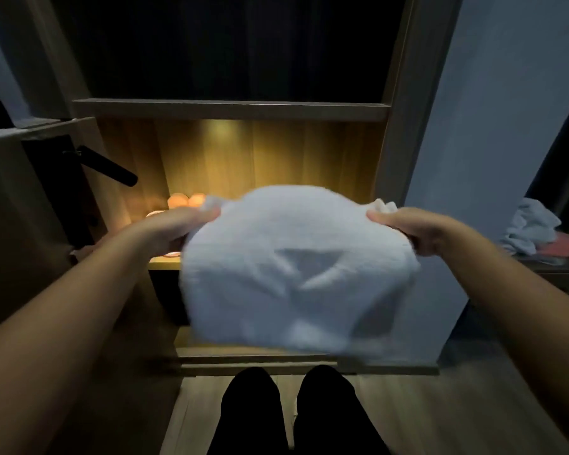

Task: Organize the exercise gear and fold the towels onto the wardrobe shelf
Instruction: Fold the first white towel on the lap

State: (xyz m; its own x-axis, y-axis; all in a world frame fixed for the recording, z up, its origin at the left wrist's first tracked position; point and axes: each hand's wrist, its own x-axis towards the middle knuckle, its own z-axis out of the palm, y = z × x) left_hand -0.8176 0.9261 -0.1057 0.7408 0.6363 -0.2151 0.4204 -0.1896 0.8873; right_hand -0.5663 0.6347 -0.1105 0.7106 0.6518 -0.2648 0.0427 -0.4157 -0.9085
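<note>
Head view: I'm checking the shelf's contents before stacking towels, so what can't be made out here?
In the head view:
lit shelf: mostly hidden behind the white towel that the left hand and right hand hold up.
orange round things: partly covered by the left hand, too small to identify.
white towel: motion-blurred, folds unclear.
upper compartment: too dark.

The towel (296, 274) is held before the wardrobe shelf (165, 266), its upper corners gripped by the left hand (174, 228) and the right hand (404, 229). Round objects (186, 200) are set on the shelf's left end, behind the left hand. A heap of cloth (529, 226) is seen well to the right.
</note>
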